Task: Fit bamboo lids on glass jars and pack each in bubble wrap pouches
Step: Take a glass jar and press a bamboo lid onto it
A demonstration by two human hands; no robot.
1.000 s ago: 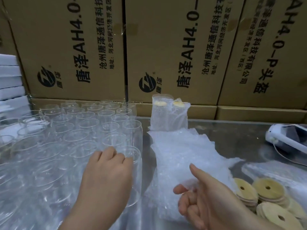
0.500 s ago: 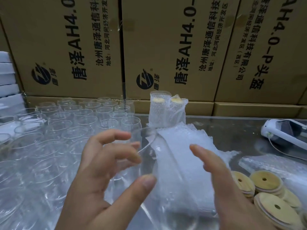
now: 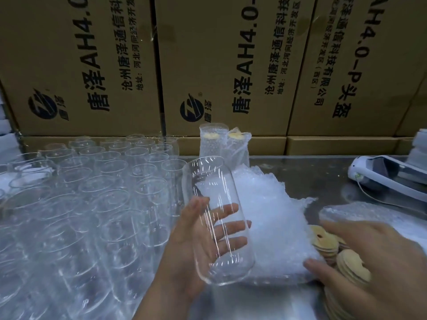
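**Now holding one jar above the pouches**

From my remote seat I am watching the left hand (image 3: 182,250) holding a bare glass jar (image 3: 208,176) off the desk (image 3: 300,165). Its grip is wrapping the jar's lower half, with the fingers showing through the glass and the thumb lying on the near side. The jar is tilting, mouth pointing up and away, and no lid is sitting on it. It is hanging in front of the white heap of bubble wrap pouches (image 3: 272,204), just right of the crowd of empty jars (image 3: 104,192).

The right hand (image 3: 374,262) is spreading flat over the stacked bamboo lids (image 3: 323,241), its grip apart and fingers straight. It is blurring badly, so I am only guessing that the fingertips are touching the lids. The thumb is lying against the near edge of the pouch heap.

Behind the heap, two wrapped jars (image 3: 221,144) are standing upright against the cardboard boxes (image 3: 92,65). A white handheld device (image 3: 381,176) is lying at the desk's right edge.
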